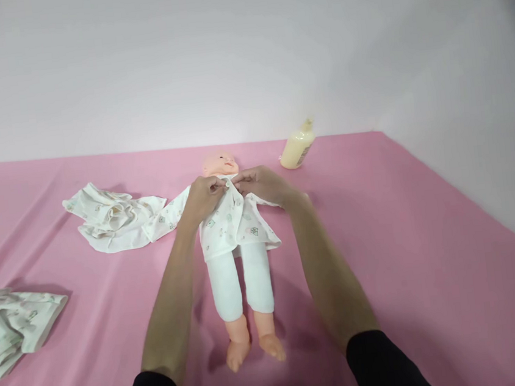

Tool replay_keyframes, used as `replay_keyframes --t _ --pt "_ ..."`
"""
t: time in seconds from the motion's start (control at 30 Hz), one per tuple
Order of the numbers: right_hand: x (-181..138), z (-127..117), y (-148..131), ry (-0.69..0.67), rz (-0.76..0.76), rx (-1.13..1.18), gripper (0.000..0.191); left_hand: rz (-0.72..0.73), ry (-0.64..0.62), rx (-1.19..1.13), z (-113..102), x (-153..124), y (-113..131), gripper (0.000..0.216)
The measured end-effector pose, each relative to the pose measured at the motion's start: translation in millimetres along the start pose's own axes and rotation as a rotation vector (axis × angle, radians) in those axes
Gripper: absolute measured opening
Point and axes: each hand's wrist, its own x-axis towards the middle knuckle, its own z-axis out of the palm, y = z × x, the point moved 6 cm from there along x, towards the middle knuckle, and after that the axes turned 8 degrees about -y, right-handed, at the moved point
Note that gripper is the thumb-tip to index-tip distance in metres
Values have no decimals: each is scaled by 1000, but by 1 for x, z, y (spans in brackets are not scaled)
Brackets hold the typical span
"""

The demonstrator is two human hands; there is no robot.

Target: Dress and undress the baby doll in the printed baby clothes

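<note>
A baby doll point(220, 164) lies on its back, its head toward the wall and its feet toward me. It wears a white printed baby shirt point(219, 226) over white leggings point(225, 286). At the shirt's neckline my left hand point(204, 197) pinches the front edge beside a small button. My right hand point(263, 184) meets it from the other side, fingertips closed on the opposite edge of the shirt. Below the hands the shirt's front hangs apart. The doll's bare feet stick out of the leggings.
A pink sheet point(378, 205) covers the surface, which meets a white wall point(243, 53). Behind the doll on the right stands a pump bottle point(297, 147) of pale yellow liquid. Crumpled printed clothes point(113, 217) lie left of the doll, and another folded printed garment point(18, 325) lies nearer, at the left edge.
</note>
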Motion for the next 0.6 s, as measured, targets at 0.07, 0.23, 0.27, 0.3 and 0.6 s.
replay_keyframes --t 0.07,0.23,0.27,0.3,0.6 --pt "4 -1 5 43 -17 -13 13 4 10 2 0 0 -1 18" --pt "11 0 11 95 -53 58 9 54 38 36 -1 1 -1 16" --pt "11 0 12 103 -62 79 8 64 42 50 -1 1 -1 16" --pt "11 0 12 110 -70 95 9 69 45 64 -2 2 -1 16" --pt "15 2 14 106 -130 100 21 106 22 122 0 2 5 21"
